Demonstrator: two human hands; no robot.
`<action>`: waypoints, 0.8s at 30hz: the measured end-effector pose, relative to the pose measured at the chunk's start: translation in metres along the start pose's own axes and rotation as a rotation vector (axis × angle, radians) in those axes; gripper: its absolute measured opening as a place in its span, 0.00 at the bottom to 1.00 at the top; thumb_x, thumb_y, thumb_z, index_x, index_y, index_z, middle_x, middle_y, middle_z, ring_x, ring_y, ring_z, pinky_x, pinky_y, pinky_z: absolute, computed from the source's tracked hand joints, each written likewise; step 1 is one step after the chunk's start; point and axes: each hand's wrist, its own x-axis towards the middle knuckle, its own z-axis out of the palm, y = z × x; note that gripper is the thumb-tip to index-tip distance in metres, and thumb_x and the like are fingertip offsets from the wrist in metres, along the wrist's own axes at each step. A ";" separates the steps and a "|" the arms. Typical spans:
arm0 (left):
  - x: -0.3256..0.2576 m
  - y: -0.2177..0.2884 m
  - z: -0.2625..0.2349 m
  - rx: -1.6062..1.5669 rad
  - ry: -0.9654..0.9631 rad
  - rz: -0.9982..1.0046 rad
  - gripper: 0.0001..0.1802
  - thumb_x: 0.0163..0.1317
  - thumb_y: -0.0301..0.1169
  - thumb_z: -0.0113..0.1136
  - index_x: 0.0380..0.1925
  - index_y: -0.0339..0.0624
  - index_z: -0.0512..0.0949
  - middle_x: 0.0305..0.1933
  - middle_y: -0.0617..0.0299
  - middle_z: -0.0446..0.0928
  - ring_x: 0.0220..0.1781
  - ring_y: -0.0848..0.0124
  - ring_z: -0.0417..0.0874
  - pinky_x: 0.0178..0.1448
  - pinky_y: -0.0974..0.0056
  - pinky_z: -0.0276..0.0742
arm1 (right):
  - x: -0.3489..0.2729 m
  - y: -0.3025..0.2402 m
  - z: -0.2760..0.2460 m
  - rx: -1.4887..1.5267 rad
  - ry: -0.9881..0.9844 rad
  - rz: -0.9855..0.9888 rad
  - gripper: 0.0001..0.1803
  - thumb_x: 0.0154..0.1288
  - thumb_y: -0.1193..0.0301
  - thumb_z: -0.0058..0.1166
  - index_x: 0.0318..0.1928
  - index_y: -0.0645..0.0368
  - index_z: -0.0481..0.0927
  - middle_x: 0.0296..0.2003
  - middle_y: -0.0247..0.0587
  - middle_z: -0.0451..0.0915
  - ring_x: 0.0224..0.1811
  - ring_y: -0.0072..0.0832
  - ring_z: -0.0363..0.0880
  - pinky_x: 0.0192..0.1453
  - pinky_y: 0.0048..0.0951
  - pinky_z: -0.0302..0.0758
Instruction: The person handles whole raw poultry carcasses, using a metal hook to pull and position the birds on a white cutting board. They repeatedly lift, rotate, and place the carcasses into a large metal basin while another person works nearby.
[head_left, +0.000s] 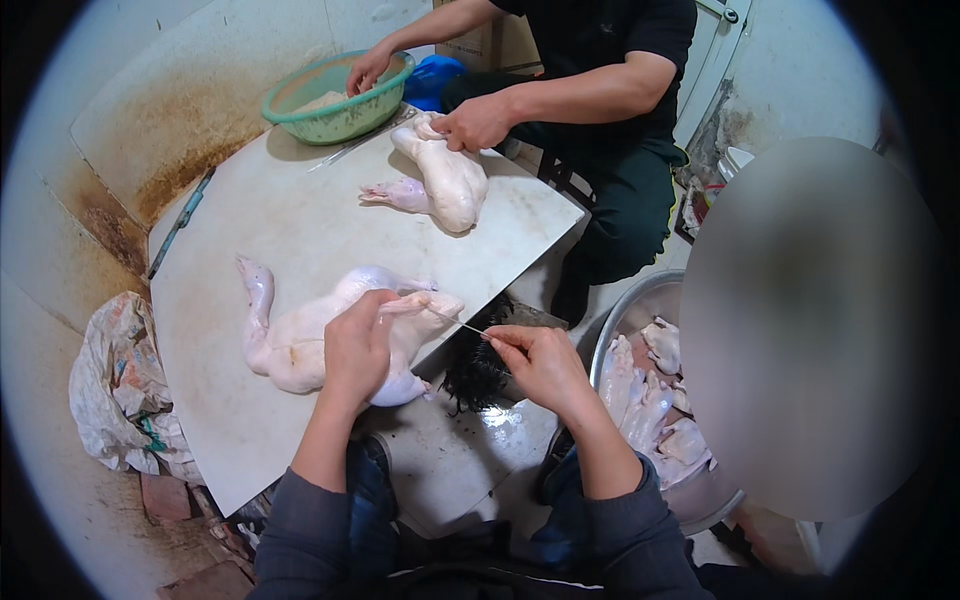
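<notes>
A plucked, pale duck (305, 335) lies on the white table in front of me, its neck and head bent toward the far left. My left hand (358, 345) rests over the body, its fingers closed on the flesh near the end nearest my right side. From that end a thin metal needle or skewer (463, 324) runs to my right hand (540, 368), which pinches it just past the table's edge. The needle's tip is hidden at the bird.
Across the white table (300, 210), a co-worker's hand (478, 122) holds a second plucked duck (455, 185); their other hand is in a green basin (340, 122). A large metal basin (612, 310) with several plucked birds stands right. A crumpled sack (120, 390) lies left.
</notes>
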 end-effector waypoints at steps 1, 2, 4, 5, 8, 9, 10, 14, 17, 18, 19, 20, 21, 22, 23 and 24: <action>-0.002 0.001 -0.002 0.002 -0.008 0.012 0.11 0.65 0.26 0.56 0.46 0.41 0.82 0.38 0.45 0.84 0.41 0.46 0.86 0.46 0.52 0.80 | 0.000 -0.001 0.004 0.025 -0.002 -0.001 0.13 0.69 0.68 0.58 0.50 0.57 0.88 0.39 0.52 0.87 0.42 0.49 0.87 0.47 0.40 0.81; -0.005 0.002 -0.004 0.016 -0.004 0.044 0.11 0.65 0.25 0.56 0.45 0.41 0.82 0.38 0.46 0.84 0.41 0.46 0.86 0.46 0.52 0.80 | 0.000 -0.003 0.008 0.050 -0.005 -0.003 0.13 0.69 0.68 0.58 0.50 0.57 0.88 0.39 0.52 0.87 0.42 0.49 0.87 0.47 0.40 0.81; -0.007 0.000 -0.002 0.030 -0.002 0.113 0.12 0.63 0.23 0.56 0.45 0.42 0.82 0.39 0.47 0.84 0.42 0.46 0.85 0.46 0.52 0.80 | 0.000 -0.004 0.012 0.087 0.004 -0.013 0.12 0.69 0.69 0.59 0.49 0.57 0.88 0.39 0.51 0.87 0.41 0.48 0.87 0.46 0.39 0.82; -0.007 -0.001 -0.002 0.009 -0.010 0.107 0.13 0.61 0.21 0.55 0.45 0.42 0.82 0.39 0.48 0.84 0.43 0.46 0.85 0.46 0.52 0.80 | 0.001 -0.005 0.013 0.106 0.007 -0.019 0.12 0.69 0.69 0.59 0.49 0.57 0.88 0.39 0.51 0.87 0.40 0.47 0.88 0.46 0.38 0.82; -0.011 -0.006 -0.005 -0.006 0.000 0.126 0.14 0.60 0.20 0.55 0.44 0.41 0.82 0.40 0.48 0.85 0.43 0.46 0.85 0.48 0.52 0.81 | 0.002 -0.003 0.020 0.193 -0.012 0.030 0.12 0.70 0.69 0.59 0.49 0.58 0.88 0.39 0.51 0.88 0.39 0.43 0.89 0.45 0.34 0.82; -0.011 -0.009 -0.005 -0.019 -0.014 0.156 0.14 0.60 0.20 0.55 0.45 0.41 0.82 0.41 0.48 0.85 0.44 0.46 0.85 0.49 0.52 0.81 | 0.003 -0.002 0.025 0.226 0.001 0.017 0.12 0.70 0.69 0.59 0.49 0.59 0.88 0.39 0.50 0.88 0.38 0.42 0.89 0.45 0.33 0.82; -0.011 -0.012 -0.006 -0.031 -0.028 0.185 0.14 0.60 0.19 0.55 0.45 0.40 0.82 0.42 0.48 0.85 0.44 0.46 0.86 0.50 0.53 0.81 | 0.004 0.001 0.033 0.260 0.013 0.003 0.12 0.70 0.69 0.59 0.49 0.59 0.88 0.39 0.50 0.88 0.38 0.40 0.89 0.44 0.32 0.81; -0.010 -0.014 -0.013 -0.108 -0.029 0.271 0.09 0.63 0.18 0.55 0.41 0.35 0.81 0.38 0.52 0.84 0.33 0.64 0.83 0.39 0.65 0.76 | 0.010 0.012 0.060 0.368 0.053 -0.071 0.13 0.71 0.69 0.59 0.50 0.60 0.87 0.37 0.48 0.89 0.35 0.30 0.88 0.44 0.29 0.81; -0.006 -0.010 -0.017 -0.198 -0.162 0.181 0.13 0.62 0.19 0.55 0.45 0.37 0.83 0.47 0.45 0.85 0.48 0.49 0.87 0.55 0.58 0.81 | 0.009 0.026 0.068 0.609 0.072 -0.071 0.13 0.72 0.68 0.59 0.50 0.60 0.88 0.36 0.45 0.90 0.34 0.22 0.85 0.44 0.27 0.81; -0.005 -0.009 -0.019 -0.189 -0.157 0.160 0.13 0.62 0.19 0.55 0.44 0.37 0.83 0.46 0.46 0.85 0.48 0.51 0.87 0.55 0.58 0.81 | 0.006 0.025 0.068 0.610 0.044 -0.060 0.13 0.72 0.67 0.60 0.50 0.60 0.88 0.36 0.45 0.90 0.34 0.21 0.84 0.43 0.27 0.81; -0.007 -0.011 -0.016 -0.197 -0.167 0.157 0.12 0.63 0.19 0.55 0.44 0.36 0.83 0.46 0.46 0.86 0.48 0.52 0.87 0.55 0.59 0.80 | 0.003 0.025 0.068 0.600 0.043 -0.040 0.13 0.72 0.67 0.60 0.50 0.60 0.88 0.36 0.45 0.89 0.34 0.20 0.83 0.43 0.27 0.80; -0.007 -0.011 -0.013 -0.214 -0.183 0.165 0.11 0.64 0.20 0.56 0.44 0.35 0.83 0.46 0.47 0.86 0.48 0.54 0.88 0.55 0.60 0.80 | 0.003 0.024 0.064 0.584 0.056 -0.020 0.13 0.72 0.67 0.60 0.50 0.61 0.88 0.35 0.45 0.89 0.34 0.19 0.83 0.43 0.27 0.80; -0.009 -0.013 -0.013 -0.232 -0.157 0.143 0.10 0.65 0.20 0.56 0.44 0.34 0.83 0.46 0.48 0.86 0.48 0.57 0.88 0.55 0.60 0.80 | 0.002 0.012 0.054 0.517 -0.036 0.049 0.12 0.73 0.68 0.59 0.51 0.61 0.87 0.38 0.42 0.90 0.37 0.17 0.83 0.45 0.25 0.80; -0.013 -0.014 -0.013 -0.256 -0.151 0.119 0.10 0.65 0.21 0.56 0.43 0.34 0.83 0.46 0.49 0.86 0.48 0.59 0.88 0.55 0.60 0.80 | 0.001 0.000 0.049 0.461 -0.118 0.141 0.12 0.74 0.70 0.58 0.52 0.61 0.87 0.40 0.40 0.90 0.41 0.15 0.83 0.47 0.23 0.80; -0.013 -0.006 -0.008 -0.276 -0.152 0.139 0.09 0.67 0.22 0.55 0.43 0.32 0.83 0.46 0.50 0.86 0.49 0.63 0.87 0.55 0.61 0.79 | 0.000 0.022 0.068 0.528 0.032 -0.034 0.12 0.75 0.69 0.58 0.52 0.60 0.87 0.36 0.38 0.90 0.38 0.15 0.83 0.43 0.25 0.80; -0.015 -0.010 -0.007 -0.256 -0.150 0.141 0.10 0.68 0.22 0.53 0.44 0.32 0.81 0.43 0.53 0.85 0.46 0.66 0.85 0.53 0.64 0.78 | 0.000 0.016 0.065 0.527 0.009 -0.036 0.12 0.73 0.70 0.59 0.51 0.62 0.87 0.35 0.44 0.90 0.36 0.22 0.86 0.42 0.29 0.81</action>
